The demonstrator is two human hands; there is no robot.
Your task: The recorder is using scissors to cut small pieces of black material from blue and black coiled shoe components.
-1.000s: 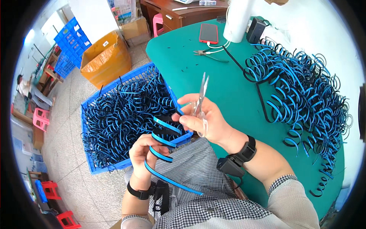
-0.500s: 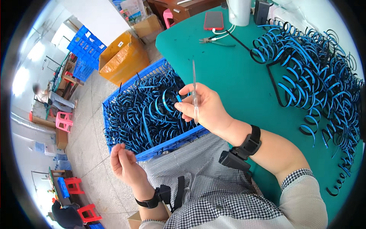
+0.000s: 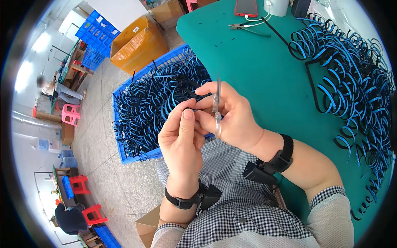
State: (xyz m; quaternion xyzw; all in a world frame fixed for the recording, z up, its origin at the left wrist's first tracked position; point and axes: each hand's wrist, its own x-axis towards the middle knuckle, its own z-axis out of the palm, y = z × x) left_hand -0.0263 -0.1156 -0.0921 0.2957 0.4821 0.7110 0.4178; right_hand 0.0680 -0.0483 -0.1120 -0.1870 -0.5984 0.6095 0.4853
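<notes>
My left hand (image 3: 180, 146) and my right hand (image 3: 235, 118) meet over the near side of a blue plastic crate (image 3: 144, 156). Between the fingertips of both is the end of a narrow black-and-blue coiled strip (image 3: 189, 109); most of that piece is hidden or merges with the heap below. Scissors (image 3: 218, 93) with clear handles also sit in my right hand, thin blades pointing away from me. Beneath my hands, a dense heap of coiled black-and-blue strips (image 3: 144, 111) fills the crate.
On the green table (image 3: 248, 62) lie pliers (image 3: 244, 27), a red-edged phone (image 3: 246, 7) with a white cable, and a large pile of coiled strips (image 3: 351, 87) at right. An orange-brown carton (image 3: 140, 47) stands beyond the crate. Farther left are pink stools and a seated person (image 3: 62, 91).
My left hand has risen rightward from the crate's near corner to meet my right hand at the strip. The whole view has shifted slightly, and the scissors remain in my right hand.
</notes>
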